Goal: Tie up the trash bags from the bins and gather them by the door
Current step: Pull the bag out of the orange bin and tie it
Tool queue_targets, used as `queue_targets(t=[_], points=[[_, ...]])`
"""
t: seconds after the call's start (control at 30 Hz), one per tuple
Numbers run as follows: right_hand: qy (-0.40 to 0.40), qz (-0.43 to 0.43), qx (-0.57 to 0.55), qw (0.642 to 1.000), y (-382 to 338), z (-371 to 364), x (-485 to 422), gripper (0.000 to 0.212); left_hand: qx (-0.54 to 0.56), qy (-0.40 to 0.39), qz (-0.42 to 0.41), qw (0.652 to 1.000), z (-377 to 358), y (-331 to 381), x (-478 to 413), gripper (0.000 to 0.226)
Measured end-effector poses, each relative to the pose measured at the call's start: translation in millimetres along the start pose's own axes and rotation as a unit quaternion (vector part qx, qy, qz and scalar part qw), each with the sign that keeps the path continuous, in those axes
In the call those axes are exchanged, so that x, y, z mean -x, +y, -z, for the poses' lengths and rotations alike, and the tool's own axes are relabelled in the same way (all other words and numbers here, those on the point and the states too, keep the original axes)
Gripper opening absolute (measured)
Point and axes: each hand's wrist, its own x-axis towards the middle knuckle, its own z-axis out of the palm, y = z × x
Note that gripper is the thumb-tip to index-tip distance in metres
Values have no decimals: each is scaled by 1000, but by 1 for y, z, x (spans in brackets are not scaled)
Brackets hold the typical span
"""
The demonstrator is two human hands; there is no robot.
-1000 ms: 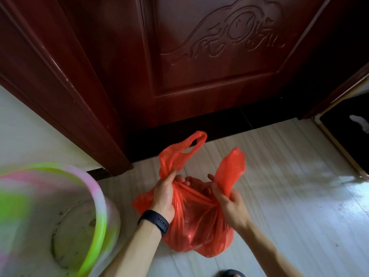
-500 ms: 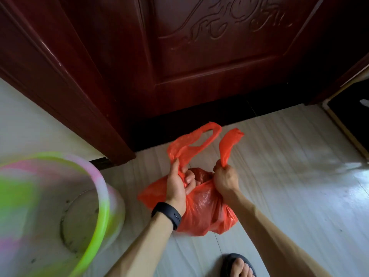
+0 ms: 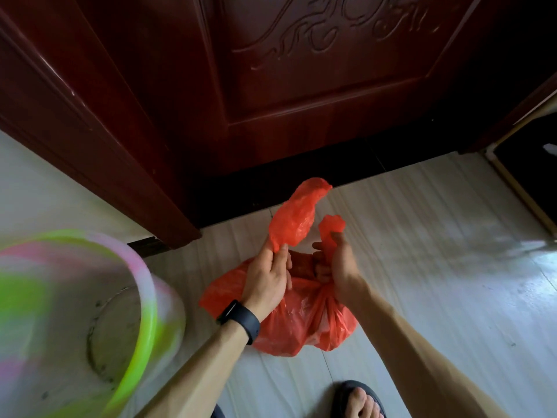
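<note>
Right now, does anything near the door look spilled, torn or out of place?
Nothing stands out. The red bag sits on the floor, no tear or spill showing, both hands gripping its handles. The bin stands beside it.

At frame centre, a red bag [image 3: 301, 321] sits on the pale floor [image 3: 437, 282] before a dark door [image 3: 301, 86]. The left hand [image 3: 266, 280] pinches one handle, the right hand [image 3: 339, 263] grips the other. A bin [image 3: 132, 285] fills the lower left.

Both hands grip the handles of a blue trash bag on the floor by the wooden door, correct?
Not quite: the head view shows the trash bag is red, not blue. The left hand and right hand do grip its handles, by the wooden door.
</note>
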Motion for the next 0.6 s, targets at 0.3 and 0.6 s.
queue_targets(t=[0.3,0.6], points=[[-201,74,156,964,-3,17,15,8,-435,-84,-213,871,4,-3,-17,35],[-24,-24,20,999,5,20,6,53,-548,-44,-373,748,-18,-15,-2,33]])
